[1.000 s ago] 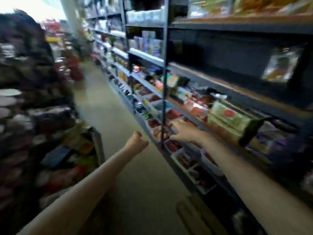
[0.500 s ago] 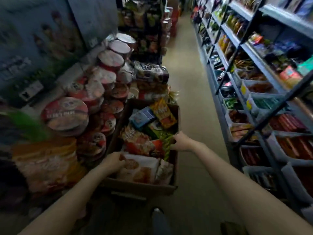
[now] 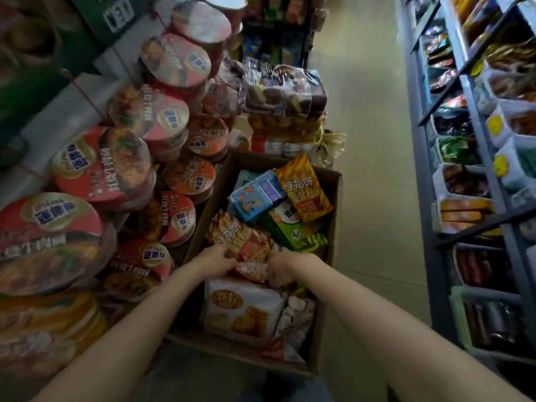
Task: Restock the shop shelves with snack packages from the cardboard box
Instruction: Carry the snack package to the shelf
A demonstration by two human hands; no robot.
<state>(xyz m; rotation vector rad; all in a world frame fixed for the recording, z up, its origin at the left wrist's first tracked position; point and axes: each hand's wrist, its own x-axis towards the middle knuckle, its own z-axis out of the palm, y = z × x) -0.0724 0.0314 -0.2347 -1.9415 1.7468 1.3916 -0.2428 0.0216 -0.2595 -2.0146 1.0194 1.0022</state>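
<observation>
Head view: packs being picked from the cardboard box, restock far from done.

An orange snack pack mid-box is gripped by the left hand at its near edge; a smaller pack is pinched by the right hand. Box is seen still heaped with packages. Shelves at right, well apart, nothing placed from this grab yet.

Both forearms are bare, no sleeves, with blue trousers visible below.
</observation>
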